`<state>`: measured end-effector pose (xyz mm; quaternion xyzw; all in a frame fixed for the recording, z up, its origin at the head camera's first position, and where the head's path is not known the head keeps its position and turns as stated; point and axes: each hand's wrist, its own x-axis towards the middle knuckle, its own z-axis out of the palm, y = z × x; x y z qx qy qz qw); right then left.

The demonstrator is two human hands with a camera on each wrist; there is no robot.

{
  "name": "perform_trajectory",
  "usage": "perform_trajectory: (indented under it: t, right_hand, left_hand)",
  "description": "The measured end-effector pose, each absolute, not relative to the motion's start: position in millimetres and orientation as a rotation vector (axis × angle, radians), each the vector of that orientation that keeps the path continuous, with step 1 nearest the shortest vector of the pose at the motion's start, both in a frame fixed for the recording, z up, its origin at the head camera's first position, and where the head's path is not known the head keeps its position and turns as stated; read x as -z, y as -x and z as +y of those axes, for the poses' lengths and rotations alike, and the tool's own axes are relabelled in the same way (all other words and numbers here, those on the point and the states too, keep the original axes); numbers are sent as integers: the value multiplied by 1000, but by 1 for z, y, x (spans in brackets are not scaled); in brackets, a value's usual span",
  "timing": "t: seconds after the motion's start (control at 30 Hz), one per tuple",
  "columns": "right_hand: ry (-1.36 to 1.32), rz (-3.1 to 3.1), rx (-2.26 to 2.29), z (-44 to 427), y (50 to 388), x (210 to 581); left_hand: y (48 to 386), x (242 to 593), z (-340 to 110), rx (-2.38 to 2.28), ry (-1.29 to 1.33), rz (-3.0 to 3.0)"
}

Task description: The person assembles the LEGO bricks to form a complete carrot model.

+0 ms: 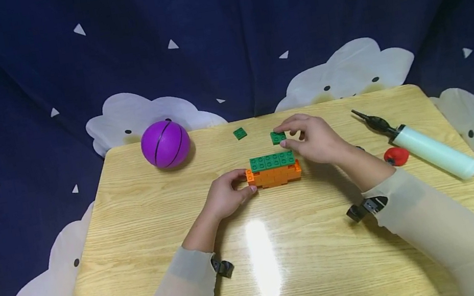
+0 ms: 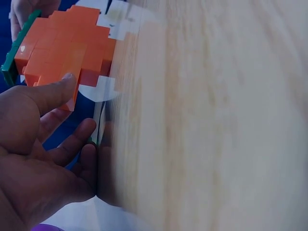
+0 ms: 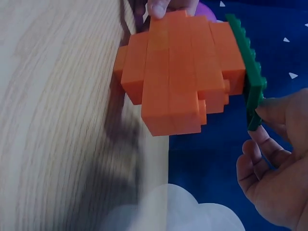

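Observation:
A stepped block of orange toy building bricks (image 1: 275,178) stands near the middle of the table, with a row of green bricks (image 1: 272,161) along its top. My left hand (image 1: 224,195) grips its left end, the thumb (image 2: 60,91) lying against the orange front face. Behind the block's right end, my right hand (image 1: 317,139) pinches a small green brick (image 1: 278,138) between thumb and forefinger. In the right wrist view the thumb (image 3: 274,111) is at the lower end of the green pieces; I cannot tell whether the pinched brick touches the others. Another green brick (image 1: 240,133) lies loose farther back.
A purple ball (image 1: 165,144) sits at the table's back left. On the right lie a pale green hand pump (image 1: 436,150) with a black nozzle and a small red object (image 1: 398,156) beside it. A dark blue curtain (image 1: 220,42) hangs behind the wooden table (image 1: 163,242).

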<state>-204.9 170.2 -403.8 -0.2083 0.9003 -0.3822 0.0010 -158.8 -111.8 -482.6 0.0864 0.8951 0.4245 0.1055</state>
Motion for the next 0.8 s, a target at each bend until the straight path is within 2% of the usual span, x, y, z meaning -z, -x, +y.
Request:
perform_trajectory:
  t: [0.43, 0.8]
  right_hand:
    - [757, 2770, 1228, 171, 178, 396]
    - [788, 2826, 1112, 170, 168, 393]
  left_hand:
    - [159, 483, -111, -1262, -251, 2636]
    - [160, 484, -110, -1254, -244, 2647]
